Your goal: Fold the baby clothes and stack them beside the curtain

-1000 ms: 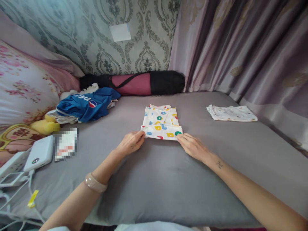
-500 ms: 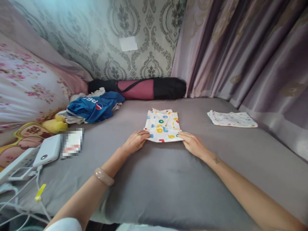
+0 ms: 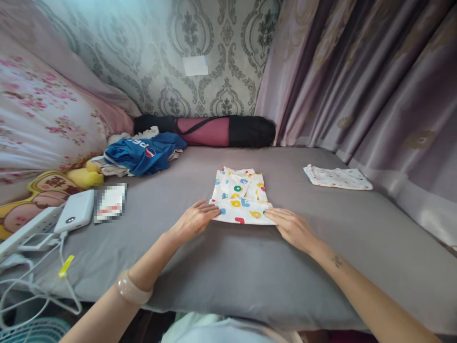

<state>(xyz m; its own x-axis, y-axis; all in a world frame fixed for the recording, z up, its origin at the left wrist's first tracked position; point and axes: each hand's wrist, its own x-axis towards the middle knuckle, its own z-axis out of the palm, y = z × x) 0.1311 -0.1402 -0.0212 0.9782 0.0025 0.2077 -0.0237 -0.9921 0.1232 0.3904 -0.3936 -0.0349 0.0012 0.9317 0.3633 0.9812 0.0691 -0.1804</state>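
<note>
The left hand [image 3: 194, 221] and right hand [image 3: 294, 229] have fingers over the near corners of a folded, printed garment [image 3: 237, 190], mid-bed [image 3: 228, 271]; thumbs hidden, so pinching or pressing can't be told. Uneven pulling could skew the fold. Along the bed's far edge, a long bag [image 3: 205, 131], contents hidden; below its near-left corner, a blue basket [image 3: 53, 326], contents unclear.

A white garment [image 3: 238, 195], patterned with red, yellow, blue and green figures, was folded into a compact, roughly rectangular shape. It was laid on the grey-sheeted bed [image 3: 243, 271], its near end formed by a wider band.
</note>
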